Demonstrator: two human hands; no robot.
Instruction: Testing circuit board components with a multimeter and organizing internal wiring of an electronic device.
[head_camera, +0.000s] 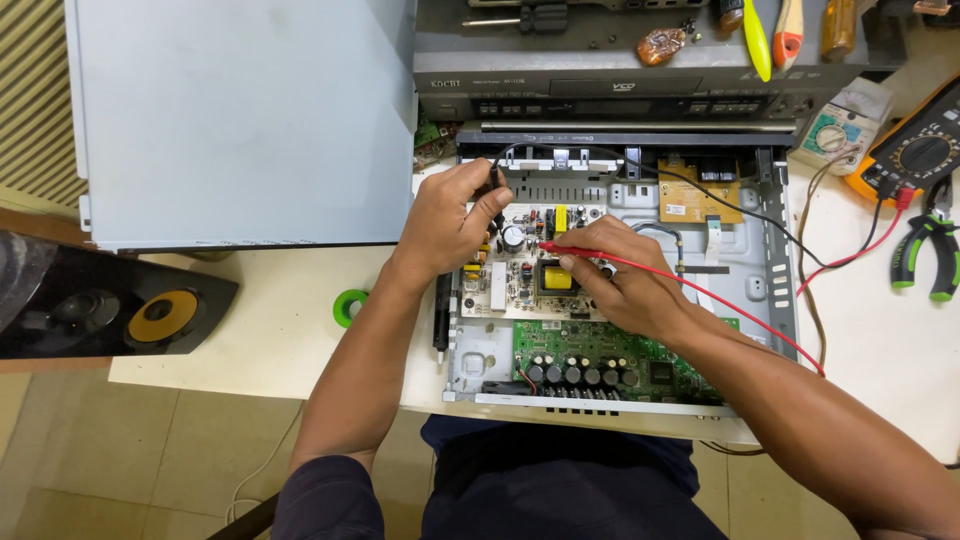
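A pale table (280, 330) over a tiled floor carries an opened player chassis (780, 300), its grey lid (240, 120) set aside at upper left. The left hand (450, 225) pinches a black probe (496, 190) between closed fingers, its tip angled down-right onto the white power board (520, 285). The right hand (620, 275) is closed around a red probe (560, 247), which lies almost level, long axis left to right, tip pointing left at the board just beyond the fingertips. The red lead (740, 315) trails right over the wrist toward the orange multimeter (915, 150). Green-handled pliers (925, 250) lie beside the meter.
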